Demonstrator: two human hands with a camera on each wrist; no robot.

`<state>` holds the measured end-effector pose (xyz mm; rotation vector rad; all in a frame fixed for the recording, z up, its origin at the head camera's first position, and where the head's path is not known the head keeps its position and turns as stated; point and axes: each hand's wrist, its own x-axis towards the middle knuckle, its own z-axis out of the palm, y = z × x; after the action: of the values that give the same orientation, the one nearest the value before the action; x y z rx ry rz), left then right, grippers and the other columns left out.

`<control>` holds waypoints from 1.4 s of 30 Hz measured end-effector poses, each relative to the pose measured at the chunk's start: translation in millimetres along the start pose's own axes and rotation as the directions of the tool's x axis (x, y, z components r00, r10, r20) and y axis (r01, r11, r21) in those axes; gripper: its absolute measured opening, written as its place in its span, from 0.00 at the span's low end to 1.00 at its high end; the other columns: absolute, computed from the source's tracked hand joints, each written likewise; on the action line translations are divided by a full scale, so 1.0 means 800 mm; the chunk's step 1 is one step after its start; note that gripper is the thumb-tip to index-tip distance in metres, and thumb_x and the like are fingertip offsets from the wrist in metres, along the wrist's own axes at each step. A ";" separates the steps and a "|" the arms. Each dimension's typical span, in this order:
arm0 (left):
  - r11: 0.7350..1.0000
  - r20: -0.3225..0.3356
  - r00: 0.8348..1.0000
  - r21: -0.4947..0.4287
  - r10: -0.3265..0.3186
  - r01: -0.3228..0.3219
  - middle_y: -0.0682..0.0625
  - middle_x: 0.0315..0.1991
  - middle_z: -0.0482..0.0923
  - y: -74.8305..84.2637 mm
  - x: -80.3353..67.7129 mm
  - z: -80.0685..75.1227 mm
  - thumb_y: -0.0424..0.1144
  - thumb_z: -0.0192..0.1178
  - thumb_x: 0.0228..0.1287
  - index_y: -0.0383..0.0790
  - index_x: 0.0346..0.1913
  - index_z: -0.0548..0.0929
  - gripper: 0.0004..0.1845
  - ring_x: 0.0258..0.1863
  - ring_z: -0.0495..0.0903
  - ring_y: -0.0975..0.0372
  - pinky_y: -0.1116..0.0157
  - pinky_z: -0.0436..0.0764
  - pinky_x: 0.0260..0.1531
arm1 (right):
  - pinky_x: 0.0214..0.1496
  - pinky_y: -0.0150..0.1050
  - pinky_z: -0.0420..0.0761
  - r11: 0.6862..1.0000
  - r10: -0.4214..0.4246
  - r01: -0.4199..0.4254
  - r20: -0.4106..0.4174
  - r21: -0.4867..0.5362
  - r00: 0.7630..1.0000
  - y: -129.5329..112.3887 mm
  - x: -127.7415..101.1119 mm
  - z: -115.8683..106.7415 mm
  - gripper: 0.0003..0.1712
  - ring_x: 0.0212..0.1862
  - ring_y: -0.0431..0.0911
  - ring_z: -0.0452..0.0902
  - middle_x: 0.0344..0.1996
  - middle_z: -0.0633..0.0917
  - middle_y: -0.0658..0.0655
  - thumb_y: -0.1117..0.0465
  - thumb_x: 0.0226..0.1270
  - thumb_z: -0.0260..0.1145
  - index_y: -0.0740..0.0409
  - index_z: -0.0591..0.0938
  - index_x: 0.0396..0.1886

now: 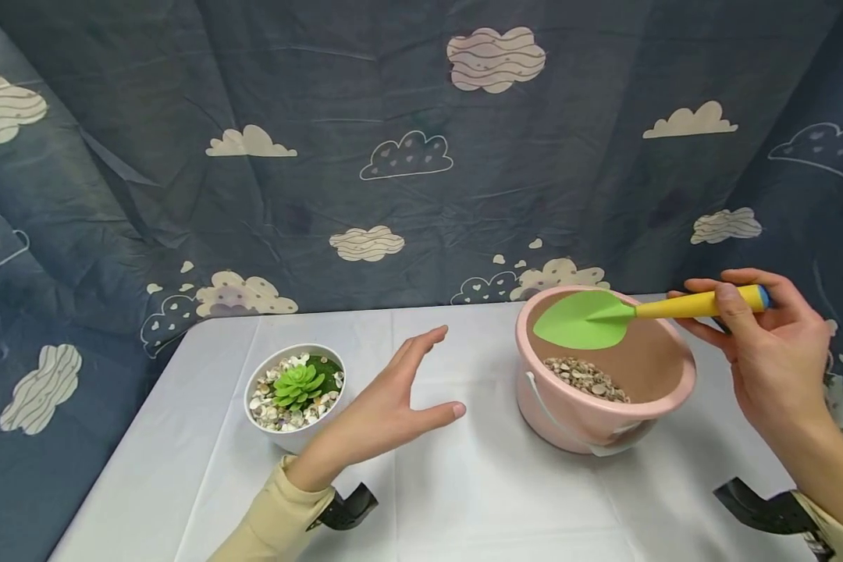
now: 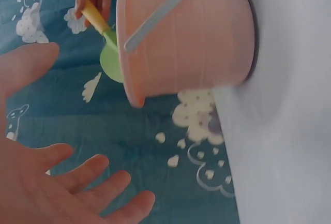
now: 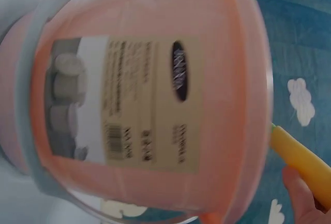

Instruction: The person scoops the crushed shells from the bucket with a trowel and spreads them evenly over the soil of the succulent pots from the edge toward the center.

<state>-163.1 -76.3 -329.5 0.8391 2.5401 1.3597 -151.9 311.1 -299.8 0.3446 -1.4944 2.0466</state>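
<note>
My right hand (image 1: pixel 780 351) grips the yellow handle of a trowel (image 1: pixel 583 320), whose green blade hangs over the mouth of a pink bucket (image 1: pixel 562 417). Small pebble-like pieces (image 1: pixel 586 377) lie at the bottom of the bucket. In the left wrist view the blade shows beyond the bucket's rim. My left hand (image 1: pixel 382 406) hovers over the table with fingers spread and thumb out, touching nothing. It is between the bucket and a white pot (image 1: pixel 291 439) holding a green succulent (image 1: pixel 298 386) among pale stones.
A white cloth covers the table (image 1: pixel 457 499). Behind it hangs a dark blue curtain (image 1: pixel 309 195) with cloud prints. The bucket's grey handle (image 3: pixel 26 94) hangs down over its labelled side, seen in the right wrist view. Black straps (image 1: pixel 347 507) sit at both wrists.
</note>
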 end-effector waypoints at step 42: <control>0.912 0.156 0.988 -0.404 -0.011 0.074 0.71 0.72 0.50 0.001 0.128 0.087 0.52 0.73 0.53 0.64 0.77 0.52 0.52 0.69 0.59 0.66 0.55 0.67 0.60 | 0.43 0.22 0.77 0.636 0.214 0.050 0.239 -0.770 0.947 0.058 0.033 -0.001 0.14 0.45 0.34 0.79 0.47 0.84 0.54 0.58 0.70 0.65 0.58 0.80 0.53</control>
<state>-222.2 29.3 -355.8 0.7622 2.0385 1.6613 -200.3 310.0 -323.0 0.2436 -2.4588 1.2334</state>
